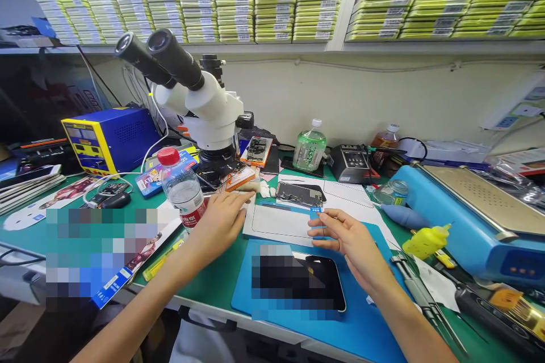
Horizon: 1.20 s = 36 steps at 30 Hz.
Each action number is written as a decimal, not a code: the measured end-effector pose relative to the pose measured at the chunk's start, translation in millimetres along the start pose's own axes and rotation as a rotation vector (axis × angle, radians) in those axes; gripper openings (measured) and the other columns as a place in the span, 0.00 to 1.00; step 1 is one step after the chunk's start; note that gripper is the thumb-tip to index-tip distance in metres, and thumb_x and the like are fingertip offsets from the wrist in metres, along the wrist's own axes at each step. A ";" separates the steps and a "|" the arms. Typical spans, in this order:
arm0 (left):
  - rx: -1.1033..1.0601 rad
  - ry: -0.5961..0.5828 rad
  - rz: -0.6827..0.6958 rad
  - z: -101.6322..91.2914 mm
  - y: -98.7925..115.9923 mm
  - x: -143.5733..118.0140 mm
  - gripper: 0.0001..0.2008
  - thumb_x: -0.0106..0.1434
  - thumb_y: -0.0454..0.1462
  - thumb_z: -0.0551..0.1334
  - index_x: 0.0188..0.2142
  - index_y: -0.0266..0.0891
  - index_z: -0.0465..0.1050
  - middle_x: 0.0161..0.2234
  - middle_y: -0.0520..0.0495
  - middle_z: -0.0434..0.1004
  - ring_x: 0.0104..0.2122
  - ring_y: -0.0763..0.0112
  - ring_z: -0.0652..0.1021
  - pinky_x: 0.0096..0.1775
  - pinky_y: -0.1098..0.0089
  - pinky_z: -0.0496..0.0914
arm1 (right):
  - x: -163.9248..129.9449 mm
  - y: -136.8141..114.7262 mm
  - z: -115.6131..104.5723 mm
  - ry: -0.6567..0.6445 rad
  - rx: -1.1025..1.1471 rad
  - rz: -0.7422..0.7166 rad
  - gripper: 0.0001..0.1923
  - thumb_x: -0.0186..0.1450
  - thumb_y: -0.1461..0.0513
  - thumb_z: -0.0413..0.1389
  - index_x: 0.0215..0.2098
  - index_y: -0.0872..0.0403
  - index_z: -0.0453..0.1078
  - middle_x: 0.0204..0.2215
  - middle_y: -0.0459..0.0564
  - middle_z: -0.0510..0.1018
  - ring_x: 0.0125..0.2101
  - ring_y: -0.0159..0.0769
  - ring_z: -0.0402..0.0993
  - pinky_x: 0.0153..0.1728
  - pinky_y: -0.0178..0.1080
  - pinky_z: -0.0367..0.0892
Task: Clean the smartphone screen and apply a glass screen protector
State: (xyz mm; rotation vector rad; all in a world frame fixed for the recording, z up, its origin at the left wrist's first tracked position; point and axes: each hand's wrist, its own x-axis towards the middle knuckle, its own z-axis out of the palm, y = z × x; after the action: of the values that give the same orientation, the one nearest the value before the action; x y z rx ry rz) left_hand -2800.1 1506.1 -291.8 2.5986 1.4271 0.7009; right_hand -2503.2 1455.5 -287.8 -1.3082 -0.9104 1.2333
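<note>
Between the thumb and fingers of my right hand (353,244) is a small blue tab (316,210) with white print. A flat, pale sheet with a thin, rounded dark outline (279,223) lies left of the tab; I cannot tell whether they are joined. My left hand (223,218) reaches over the sheet's left end with fingers stretched out and thumb apart. Whether its fingertips touch the sheet is unclear. Below and between my hands, a black-screened phone (323,278) rests on a blue mat (289,332), its left part blurred out. Behind the sheet lies an opened phone part (300,194).
A microscope (208,108) stands behind my left hand, beside a water bottle (181,187). A green bottle (310,147) is at the back. To the right are a blue machine (460,221), a yellow squeeze bottle (426,239) and tweezers (438,317). Yellow-green packs (276,0) fill the shelf.
</note>
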 end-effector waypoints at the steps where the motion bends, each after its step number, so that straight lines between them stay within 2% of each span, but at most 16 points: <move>1: 0.002 0.010 -0.009 2.5 1.5 -5.4 0.21 0.79 0.37 0.51 0.68 0.42 0.65 0.61 0.40 0.77 0.60 0.52 0.74 0.61 0.47 0.66 | 2.4 -0.1 2.8 -0.014 -0.008 0.012 0.23 0.58 0.48 0.74 0.41 0.53 0.76 0.38 0.55 0.87 0.35 0.42 0.86 0.33 0.40 0.85; 5: 0.001 -0.005 -0.028 15.2 0.4 -18.1 0.27 0.73 0.46 0.65 0.68 0.44 0.65 0.59 0.38 0.75 0.56 0.46 0.75 0.57 0.45 0.69 | 9.5 4.2 12.0 -0.044 -0.033 0.056 0.17 0.63 0.51 0.72 0.40 0.52 0.76 0.38 0.55 0.88 0.36 0.42 0.87 0.36 0.41 0.86; 8: -0.014 -0.051 0.003 22.6 -5.3 -19.6 0.31 0.68 0.42 0.71 0.67 0.49 0.66 0.60 0.40 0.73 0.59 0.46 0.75 0.58 0.45 0.69 | 11.1 7.3 16.5 -0.037 -0.061 0.083 0.14 0.64 0.53 0.70 0.40 0.52 0.76 0.38 0.57 0.88 0.36 0.43 0.87 0.34 0.40 0.85; 12: -0.032 -0.076 -0.013 31.1 -13.0 -20.0 0.27 0.72 0.41 0.67 0.68 0.48 0.66 0.64 0.38 0.71 0.60 0.44 0.75 0.59 0.43 0.70 | 11.5 4.3 20.0 -0.014 -0.133 0.089 0.11 0.66 0.54 0.68 0.39 0.54 0.78 0.36 0.58 0.88 0.34 0.43 0.88 0.30 0.38 0.84; 17: -0.055 -0.101 -0.038 37.8 -15.7 -21.9 0.29 0.74 0.42 0.64 0.71 0.44 0.62 0.70 0.36 0.66 0.61 0.42 0.75 0.62 0.41 0.71 | 16.5 1.0 20.2 0.026 -0.254 0.067 0.10 0.68 0.56 0.65 0.38 0.55 0.81 0.37 0.58 0.88 0.30 0.40 0.86 0.29 0.37 0.83; 22: -0.058 -0.122 -0.034 38.1 -14.1 -17.2 0.30 0.75 0.40 0.63 0.73 0.43 0.60 0.71 0.35 0.66 0.64 0.41 0.73 0.64 0.42 0.71 | 21.5 4.8 17.1 0.089 -0.393 0.005 0.12 0.68 0.54 0.64 0.39 0.53 0.83 0.36 0.55 0.88 0.31 0.41 0.85 0.28 0.39 0.83; 27: -0.037 -0.127 -0.011 35.2 -14.8 -16.0 0.29 0.75 0.42 0.62 0.72 0.41 0.62 0.71 0.35 0.67 0.65 0.42 0.73 0.64 0.43 0.70 | 20.7 2.7 15.1 0.154 -0.547 -0.069 0.13 0.69 0.51 0.61 0.39 0.50 0.82 0.38 0.54 0.87 0.33 0.43 0.85 0.28 0.40 0.80; 30: -0.018 -0.123 -0.003 33.0 -14.9 -18.5 0.33 0.71 0.45 0.67 0.71 0.41 0.63 0.70 0.36 0.68 0.64 0.40 0.74 0.63 0.42 0.71 | 18.6 -0.2 14.6 0.172 -0.653 -0.087 0.15 0.70 0.50 0.57 0.39 0.49 0.81 0.31 0.51 0.86 0.25 0.41 0.81 0.25 0.41 0.74; 33: -0.007 -0.116 0.009 31.1 -14.3 -21.4 0.33 0.72 0.44 0.67 0.72 0.42 0.61 0.70 0.37 0.69 0.65 0.43 0.73 0.64 0.45 0.70 | 16.7 -0.5 14.2 0.174 -0.754 -0.099 0.18 0.71 0.49 0.54 0.44 0.48 0.82 0.20 0.46 0.81 0.20 0.42 0.76 0.25 0.42 0.67; 36: -0.003 -0.120 0.018 29.6 -14.6 -23.7 0.31 0.74 0.44 0.65 0.72 0.42 0.61 0.70 0.37 0.70 0.66 0.46 0.73 0.63 0.46 0.70 | 15.6 1.2 13.9 0.152 -0.805 -0.102 0.19 0.72 0.49 0.51 0.46 0.48 0.81 0.22 0.45 0.82 0.20 0.42 0.76 0.29 0.43 0.67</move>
State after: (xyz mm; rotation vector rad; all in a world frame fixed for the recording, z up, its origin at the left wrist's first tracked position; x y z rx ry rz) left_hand -2809.3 1498.8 -330.7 2.6058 1.3683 0.5382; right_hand -2514.3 1473.1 -290.0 -1.9129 -1.4141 0.6748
